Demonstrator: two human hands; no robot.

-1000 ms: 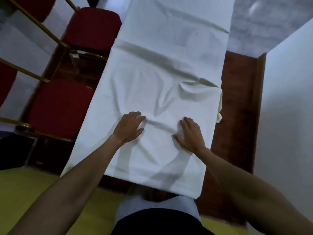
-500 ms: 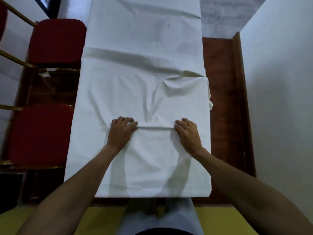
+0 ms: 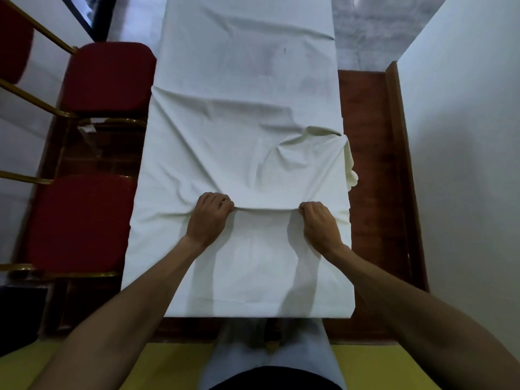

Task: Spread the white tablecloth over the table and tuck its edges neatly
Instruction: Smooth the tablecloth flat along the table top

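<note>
Both hands are curling where half a second ago they were lying flat. The left hand (image 3: 209, 218) and the right hand (image 3: 319, 223) are now pinching a raised ridge of the white tablecloth (image 3: 239, 136), with the fingers clenched into the fabric. The tablecloth is lying along the worktop, which is hidden beneath it, and its near hem is hanging at the person's end. Wrinkles are running across the middle, and a bunched fold (image 3: 349, 164) is drooping over the right edge. Judging from this, an uneven pull on the ridge is risking dragging that fold further off and skewing the cloth sideways.
</note>
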